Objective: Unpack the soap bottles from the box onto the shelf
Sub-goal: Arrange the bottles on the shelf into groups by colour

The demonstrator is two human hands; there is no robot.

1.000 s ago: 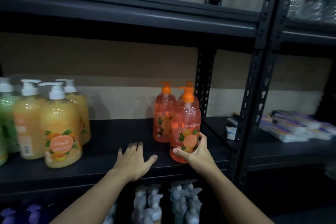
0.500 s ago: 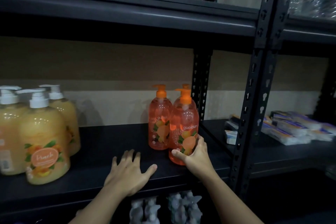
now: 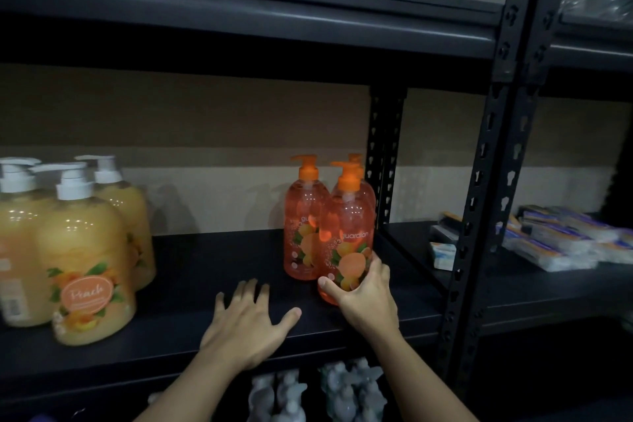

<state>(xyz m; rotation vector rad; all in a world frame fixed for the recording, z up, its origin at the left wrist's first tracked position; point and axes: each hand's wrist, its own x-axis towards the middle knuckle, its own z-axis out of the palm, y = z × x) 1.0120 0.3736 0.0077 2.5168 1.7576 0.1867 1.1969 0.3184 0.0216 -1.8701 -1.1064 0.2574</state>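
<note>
Here the right hand (image 3: 368, 298) clamps its grip round the front orange soap bottle (image 3: 346, 216), upright on the shelf (image 3: 212, 267); the left hand (image 3: 246, 325) lies flat there, fingers apart.

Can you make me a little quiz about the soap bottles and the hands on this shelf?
1. True or false: the right hand grips the front orange bottle.
2. What colour is the pump top of the front Peach bottle? A white, B orange, C blue.
3. Fill in the missing word: the left hand lies with its fingers spread on the dark ____.

Key
1. True.
2. A.
3. shelf.
</note>
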